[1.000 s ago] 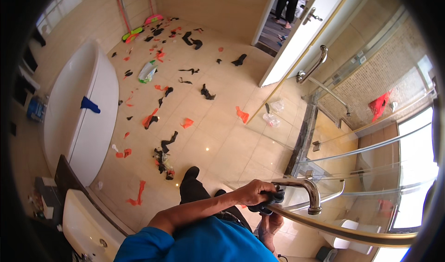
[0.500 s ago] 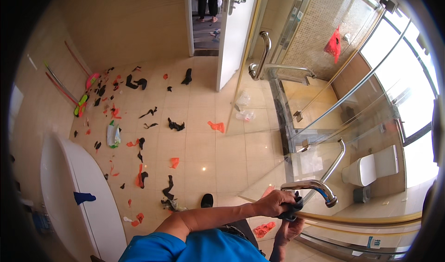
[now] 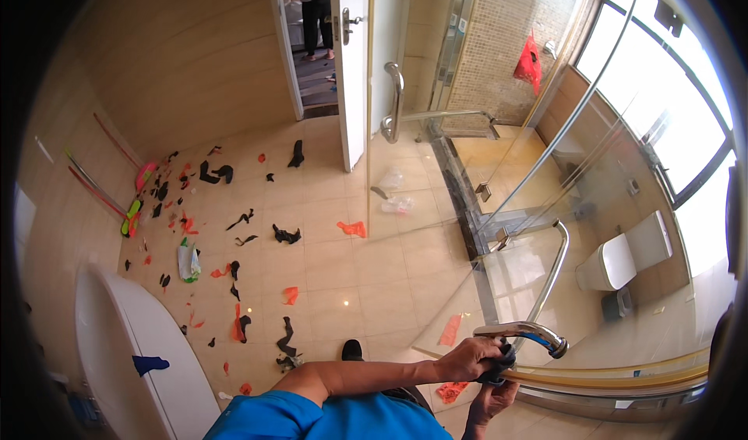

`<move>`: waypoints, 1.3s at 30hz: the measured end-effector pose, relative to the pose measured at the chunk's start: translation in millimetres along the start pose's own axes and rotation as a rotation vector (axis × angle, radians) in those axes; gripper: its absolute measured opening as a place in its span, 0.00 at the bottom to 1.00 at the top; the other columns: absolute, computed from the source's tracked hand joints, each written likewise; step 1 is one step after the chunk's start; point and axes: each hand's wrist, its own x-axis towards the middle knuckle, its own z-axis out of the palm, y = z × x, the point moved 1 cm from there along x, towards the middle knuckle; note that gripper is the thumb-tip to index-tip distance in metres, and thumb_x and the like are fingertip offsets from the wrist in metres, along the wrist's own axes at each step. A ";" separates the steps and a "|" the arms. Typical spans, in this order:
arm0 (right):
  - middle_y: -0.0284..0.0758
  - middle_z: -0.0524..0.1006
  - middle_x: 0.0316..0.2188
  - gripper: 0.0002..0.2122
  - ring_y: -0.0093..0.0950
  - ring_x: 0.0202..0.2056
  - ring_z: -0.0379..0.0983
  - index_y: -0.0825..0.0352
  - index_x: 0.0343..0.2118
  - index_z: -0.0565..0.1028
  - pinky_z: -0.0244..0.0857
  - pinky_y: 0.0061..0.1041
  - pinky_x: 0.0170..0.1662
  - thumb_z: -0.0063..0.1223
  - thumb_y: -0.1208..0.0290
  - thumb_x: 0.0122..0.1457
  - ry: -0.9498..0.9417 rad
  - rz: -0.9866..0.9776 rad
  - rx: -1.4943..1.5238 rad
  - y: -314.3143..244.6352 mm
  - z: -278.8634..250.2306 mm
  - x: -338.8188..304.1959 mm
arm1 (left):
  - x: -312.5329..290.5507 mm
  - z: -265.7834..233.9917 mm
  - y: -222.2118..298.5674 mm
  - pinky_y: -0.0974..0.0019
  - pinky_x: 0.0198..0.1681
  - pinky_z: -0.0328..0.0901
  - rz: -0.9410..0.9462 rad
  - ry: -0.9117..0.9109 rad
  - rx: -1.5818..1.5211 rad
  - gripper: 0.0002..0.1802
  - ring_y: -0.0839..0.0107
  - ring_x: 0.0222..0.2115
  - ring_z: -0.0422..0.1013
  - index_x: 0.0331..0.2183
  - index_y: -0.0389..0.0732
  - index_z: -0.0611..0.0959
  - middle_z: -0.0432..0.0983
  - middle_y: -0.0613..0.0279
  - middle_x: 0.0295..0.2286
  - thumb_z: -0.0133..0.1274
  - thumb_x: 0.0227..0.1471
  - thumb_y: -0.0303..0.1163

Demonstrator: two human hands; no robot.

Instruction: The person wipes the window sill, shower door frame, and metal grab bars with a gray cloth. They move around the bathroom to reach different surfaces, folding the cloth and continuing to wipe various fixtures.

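Observation:
At the lower right, my left hand [image 3: 473, 360] is closed round a dark grey cloth [image 3: 499, 366], bunched against the near end of a chrome door handle [image 3: 526, 332] on the glass shower door. My right hand [image 3: 494, 399] is just below, its fingers curled up to the underside of the cloth by the gold door edge [image 3: 608, 379]. The fingertips of both hands are partly hidden by the cloth. Orange-red scraps [image 3: 451, 392] lie on the floor beside my hands.
Black and orange scraps [image 3: 287, 234] litter the tiled floor. A white bathtub [image 3: 167, 346] with a blue cloth [image 3: 150, 364] stands left, near brooms [image 3: 97, 192]. A white door [image 3: 351, 74] stands ajar, a person [image 3: 316, 19] beyond. A toilet [image 3: 615, 265] is at right.
The view has shifted, so the room sits lower and further left, and more of the person beyond the doorway shows. Both hands stay at the handle with the cloth, which has shifted slightly.

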 end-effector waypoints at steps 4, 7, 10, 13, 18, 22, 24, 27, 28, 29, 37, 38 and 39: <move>0.37 0.73 0.42 0.15 0.27 0.45 0.70 0.71 0.44 0.70 0.62 0.26 0.53 0.54 0.86 0.52 0.059 0.020 -0.010 9.1 -30.7 2.2 | 3.0 29.9 0.7 0.65 0.50 0.66 -0.066 -0.066 -0.010 0.16 0.53 0.44 0.72 0.40 0.35 0.81 0.74 0.51 0.43 0.57 0.45 0.16; 0.37 0.74 0.43 0.14 0.26 0.46 0.70 0.71 0.43 0.71 0.62 0.25 0.53 0.53 0.87 0.53 0.106 0.041 0.009 0.1 -43.1 5.5 | 4.2 51.0 -2.0 0.64 0.48 0.68 -0.070 -0.093 -0.037 0.18 0.55 0.45 0.72 0.42 0.38 0.81 0.73 0.51 0.46 0.56 0.46 0.17; 0.34 0.74 0.40 0.13 0.23 0.43 0.71 0.70 0.42 0.71 0.64 0.23 0.50 0.52 0.86 0.54 0.187 0.038 0.024 10.2 -62.6 5.2 | 2.8 72.2 -1.5 0.64 0.47 0.69 -0.033 -0.069 0.022 0.19 0.57 0.43 0.73 0.42 0.39 0.81 0.74 0.55 0.45 0.57 0.44 0.16; 0.30 0.73 0.37 0.11 0.20 0.40 0.70 0.69 0.40 0.70 0.64 0.19 0.47 0.52 0.86 0.55 0.231 0.031 0.067 10.3 -78.2 4.0 | 11.2 85.0 10.4 0.64 0.46 0.69 0.066 -0.048 0.033 0.20 0.57 0.43 0.73 0.41 0.39 0.82 0.74 0.56 0.44 0.58 0.41 0.15; 0.26 0.71 0.32 0.07 0.15 0.34 0.67 0.67 0.35 0.68 0.62 0.14 0.41 0.52 0.85 0.56 0.379 0.003 0.027 -5.9 -84.3 19.2 | 29.0 94.9 24.2 0.63 0.44 0.72 0.194 -0.017 0.034 0.17 0.56 0.42 0.75 0.36 0.33 0.83 0.76 0.51 0.41 0.57 0.39 0.12; 0.26 0.72 0.31 0.06 0.13 0.32 0.68 0.66 0.35 0.68 0.64 0.13 0.39 0.52 0.81 0.59 0.462 0.018 -0.015 -15.9 -93.3 28.2 | 33.4 101.7 24.9 0.64 0.39 0.74 0.197 0.004 0.072 0.14 0.56 0.38 0.77 0.33 0.31 0.83 0.76 0.48 0.40 0.57 0.39 0.11; 0.27 0.73 0.31 0.05 0.14 0.33 0.68 0.67 0.35 0.68 0.64 0.13 0.39 0.53 0.80 0.59 0.531 0.020 0.008 -17.1 -96.3 29.6 | 39.0 103.6 28.1 0.64 0.39 0.74 0.159 -0.029 0.016 0.14 0.57 0.38 0.77 0.33 0.31 0.83 0.76 0.48 0.39 0.55 0.39 0.10; 0.29 0.74 0.32 0.05 0.16 0.33 0.70 0.68 0.36 0.69 0.65 0.15 0.41 0.53 0.80 0.60 0.618 -0.032 0.045 -27.4 -97.3 38.0 | 45.7 107.4 26.0 0.66 0.38 0.74 0.141 -0.064 -0.078 0.15 0.61 0.37 0.77 0.35 0.30 0.82 0.76 0.49 0.40 0.53 0.40 0.09; 0.29 0.74 0.32 0.06 0.16 0.34 0.70 0.68 0.37 0.69 0.66 0.16 0.41 0.53 0.80 0.59 0.643 -0.056 0.032 -26.9 -100.4 35.7 | 46.8 108.2 24.4 0.67 0.38 0.74 0.135 -0.089 -0.122 0.16 0.62 0.37 0.77 0.35 0.31 0.82 0.76 0.50 0.40 0.53 0.40 0.09; 0.29 0.74 0.32 0.06 0.17 0.34 0.71 0.69 0.38 0.69 0.67 0.17 0.41 0.53 0.81 0.59 0.667 -0.081 0.019 -28.2 -100.9 33.9 | 47.9 108.4 23.2 0.67 0.38 0.74 0.128 -0.114 -0.166 0.16 0.63 0.37 0.77 0.35 0.31 0.82 0.76 0.50 0.40 0.53 0.40 0.09; 0.31 0.75 0.35 0.05 0.19 0.37 0.72 0.69 0.40 0.71 0.66 0.19 0.45 0.48 0.81 0.62 0.759 -0.212 -0.021 -48.0 -90.8 84.0 | 90.5 91.0 24.1 0.70 0.41 0.70 -0.037 -0.226 -0.362 0.15 0.68 0.39 0.75 0.37 0.34 0.83 0.77 0.55 0.40 0.54 0.44 0.12; 0.30 0.75 0.34 0.04 0.18 0.36 0.72 0.69 0.39 0.71 0.66 0.18 0.44 0.49 0.80 0.62 0.793 -0.233 -0.086 -51.3 -87.9 90.8 | 95.1 89.2 23.0 0.70 0.41 0.69 -0.062 -0.229 -0.370 0.15 0.68 0.39 0.74 0.37 0.34 0.83 0.77 0.55 0.39 0.54 0.45 0.12; 0.30 0.75 0.33 0.04 0.18 0.36 0.71 0.70 0.39 0.71 0.66 0.17 0.44 0.49 0.80 0.62 0.825 -0.252 -0.152 -56.0 -85.0 97.4 | 100.8 89.5 20.1 0.70 0.41 0.69 -0.090 -0.238 -0.398 0.14 0.69 0.39 0.74 0.37 0.34 0.83 0.77 0.56 0.39 0.54 0.45 0.13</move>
